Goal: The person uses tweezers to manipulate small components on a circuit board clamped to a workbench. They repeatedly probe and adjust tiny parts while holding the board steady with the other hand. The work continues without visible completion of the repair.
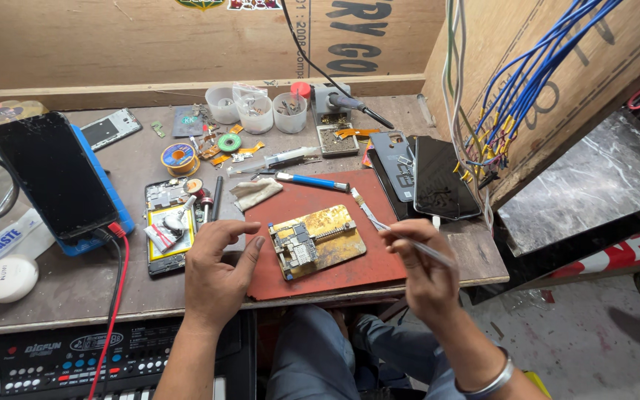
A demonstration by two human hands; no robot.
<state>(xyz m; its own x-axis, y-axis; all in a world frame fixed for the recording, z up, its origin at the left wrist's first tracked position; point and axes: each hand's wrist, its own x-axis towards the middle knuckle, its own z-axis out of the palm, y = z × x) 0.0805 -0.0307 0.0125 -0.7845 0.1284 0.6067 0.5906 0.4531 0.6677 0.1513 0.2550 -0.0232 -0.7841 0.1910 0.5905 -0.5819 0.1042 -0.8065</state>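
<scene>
The circuit board (pixel 295 250) lies bare in the gold holder plate (pixel 318 240) on the red mat (pixel 320 204) — at the centre of the surface (pixel 75 285). The right hand (pixel 422 267), at 3 o'clock from it, has its grip closed on tweezers (pixel 379 225); no part is lifted yet. The left hand (pixel 216 270), at 9 o'clock, is loosely curled and empty. At 12 o'clock three clear cups (pixel 255 110) hold small parts, too small to tell.
</scene>
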